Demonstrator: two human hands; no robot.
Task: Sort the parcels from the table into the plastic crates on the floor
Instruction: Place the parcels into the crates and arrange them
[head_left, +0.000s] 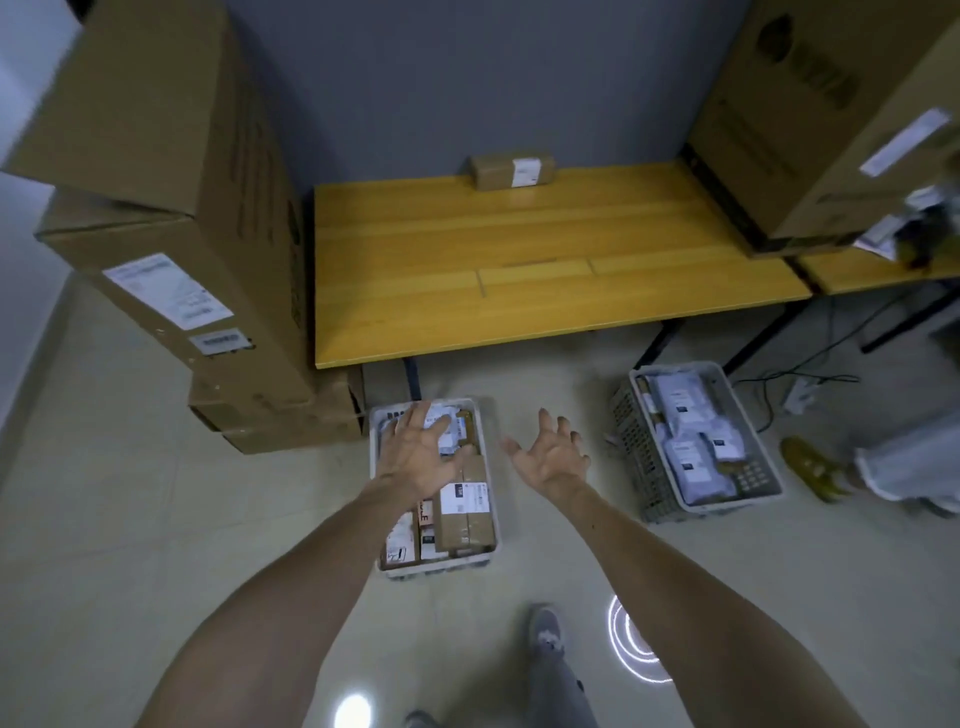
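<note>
Since white crate (436, 562) & grey crate (641, 467) hold plenty, 1 parcel (511, 172) left on worktop (519, 301); my L fingers (415, 421), R fingers (544, 423) wide, empty.

- Left hand (421, 457): palm down, back toward camera, fingers straight and spread, pointing forward; holds nothing.
- Right hand (550, 454): palm turned up and inward, fingers spread, tips slightly curled, thumb out to the left; holds nothing.
- Hands near each other, not touching, roughly level in view.
- Left forearm (291, 587): bare, stretched out from lower left, wrist about straight.
- Right forearm (675, 587): bare, stretched out from lower right, rotated outward.
- Foot (545, 631) in grey shoe with grey trouser leg (561, 691) between the arms, low in frame; tip of a second shoe (421, 719) at bottom edge.
</note>
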